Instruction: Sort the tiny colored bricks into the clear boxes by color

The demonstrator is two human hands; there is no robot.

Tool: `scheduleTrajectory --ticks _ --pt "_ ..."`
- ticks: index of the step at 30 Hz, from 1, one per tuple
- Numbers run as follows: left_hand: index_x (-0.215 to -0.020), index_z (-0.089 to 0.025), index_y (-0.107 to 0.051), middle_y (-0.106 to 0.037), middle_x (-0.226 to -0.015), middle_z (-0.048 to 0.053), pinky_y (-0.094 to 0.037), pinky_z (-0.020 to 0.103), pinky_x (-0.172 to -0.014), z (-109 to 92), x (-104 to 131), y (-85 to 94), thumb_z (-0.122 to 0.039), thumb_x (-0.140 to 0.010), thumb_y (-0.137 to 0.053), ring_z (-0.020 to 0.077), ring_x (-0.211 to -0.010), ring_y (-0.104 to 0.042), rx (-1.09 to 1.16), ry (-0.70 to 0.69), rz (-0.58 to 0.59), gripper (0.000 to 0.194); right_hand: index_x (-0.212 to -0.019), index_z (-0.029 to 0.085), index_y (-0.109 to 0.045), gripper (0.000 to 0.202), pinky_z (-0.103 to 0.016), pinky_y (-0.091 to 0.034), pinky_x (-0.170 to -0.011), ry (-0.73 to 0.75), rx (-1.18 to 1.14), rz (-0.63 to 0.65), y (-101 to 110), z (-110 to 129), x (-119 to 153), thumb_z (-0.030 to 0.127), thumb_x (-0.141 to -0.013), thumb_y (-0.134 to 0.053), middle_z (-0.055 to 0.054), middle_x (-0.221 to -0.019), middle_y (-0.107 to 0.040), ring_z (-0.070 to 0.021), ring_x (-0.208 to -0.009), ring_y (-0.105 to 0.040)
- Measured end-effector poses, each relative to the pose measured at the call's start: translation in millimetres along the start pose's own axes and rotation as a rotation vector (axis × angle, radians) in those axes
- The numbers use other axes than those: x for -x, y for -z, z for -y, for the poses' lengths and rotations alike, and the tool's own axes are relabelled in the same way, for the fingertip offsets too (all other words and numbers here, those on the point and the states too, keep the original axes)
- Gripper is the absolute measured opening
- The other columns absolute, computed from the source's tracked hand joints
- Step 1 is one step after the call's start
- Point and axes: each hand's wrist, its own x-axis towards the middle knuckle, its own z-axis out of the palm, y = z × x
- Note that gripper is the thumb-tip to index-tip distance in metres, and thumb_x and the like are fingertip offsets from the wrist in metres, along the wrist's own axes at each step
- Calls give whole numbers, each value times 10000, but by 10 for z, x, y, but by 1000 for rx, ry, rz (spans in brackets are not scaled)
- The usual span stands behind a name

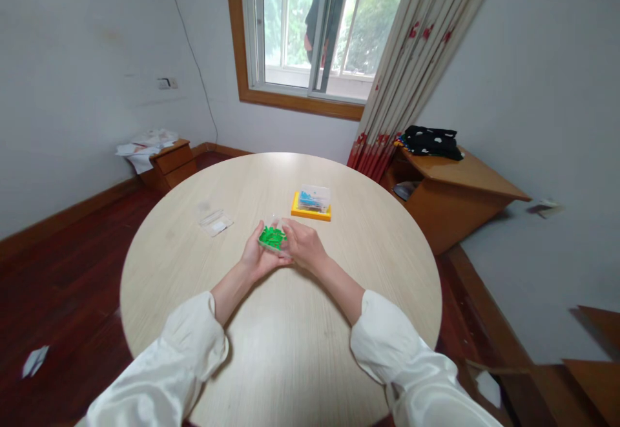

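Observation:
A small clear plastic box point(278, 249) full of small green pieces point(272, 238) is held just above the table. My left hand point(256, 254) is wrapped round its left side and underside. Across the right side of the box, my right hand point(303, 244) is closed with its fingertips at the edge; part of the box is hidden behind it. Beyond my hands, a second clear box point(314, 198) with blue pieces rests on a yellow tray point(310, 216). An opened clear case point(216, 222) lies flat to the left.
The round, pale wooden table point(285, 349) has a curved edge all round. On the right is a wooden cabinet point(465, 185) with black cloth point(433, 141) on top. Papers point(148, 143) lie on a low cabinet at left. A person point(317, 23) stands outside the window.

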Motion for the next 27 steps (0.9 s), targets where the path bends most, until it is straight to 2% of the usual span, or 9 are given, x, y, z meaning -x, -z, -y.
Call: scheduleTrajectory --ticks 3,7,13,17,20,23,25,27 --pt "-1212 -242 -509 -655 -811 76 -503 432 -601 -8 12 -9 -537 -888 -339 241 -679 -642 -86 17 31 470 -1107 148 -604 414 -301 -510 -818 -43 -93 -41 89 -52 -35 337 -968 -262 -125 -1027 -676 -182 -939 -646" --pt "-1322 -279 -408 -645 -908 102 -505 433 -619 -59 1 -41 -543 -890 -319 252 -741 -648 -170 9 22 514 -1072 173 -616 381 -294 -495 -808 -144 -244 -29 209 -119 -110 370 -958 -312 -84 -990 -690 -166 -901 -649" --pt "-1350 -215 -406 -658 -899 106 -517 374 -640 -178 -116 -28 -533 -886 -358 220 -728 -648 -420 -117 47 565 -1108 184 -611 316 -347 -448 -920 -213 -353 -14 360 -278 -154 329 -930 -394 -81 -1094 -668 -182 -1028 -607" --pt "-1299 -174 -491 -661 -979 112 -513 325 -672 -202 -286 21 -545 -814 -508 189 -755 -637 -700 -262 39 611 -1125 193 -618 312 -381 -451 -933 -210 -328 11 380 -402 -39 269 -918 -397 -82 -1089 -675 -197 -1035 -610" --pt "-1248 -179 -557 -640 -1106 122 -496 362 -807 -156 -408 50 -588 -764 -546 232 -955 -613 -966 -420 116 634 -1177 212 -600 345 -392 -435 -980 -203 -326 1 363 -516 119 194 -884 -418 -73 -1168 -651 -199 -1108 -589" --pt "-1226 -184 -585 -589 -1235 118 -345 417 -1038 -75 -457 81 -577 -763 -550 263 -1194 -493 -1279 -597 234 608 -1189 213 -602 401 -391 -429 -1007 -208 -337 39 334 -660 332 125 -835 -436 -66 -1203 -636 -188 -1128 -585" --pt "-1259 -188 -559 -534 -1313 119 -260 431 -1094 -22 -446 113 -546 -779 -549 262 -1259 -435 -1490 -670 291 599 -1174 203 -618 434 -386 -444 -999 -248 -341 59 311 -761 478 88 -789 -452 -69 -1182 -649 -184 -1106 -603" --pt "-1296 -207 -523 -472 -1374 126 -255 451 -1094 19 -418 152 -526 -787 -552 270 -1277 -411 -1685 -694 318 602 -1159 210 -632 469 -386 -439 -1011 -285 -354 50 287 -848 596 60 -749 -458 -63 -1185 -648 -180 -1112 -601"
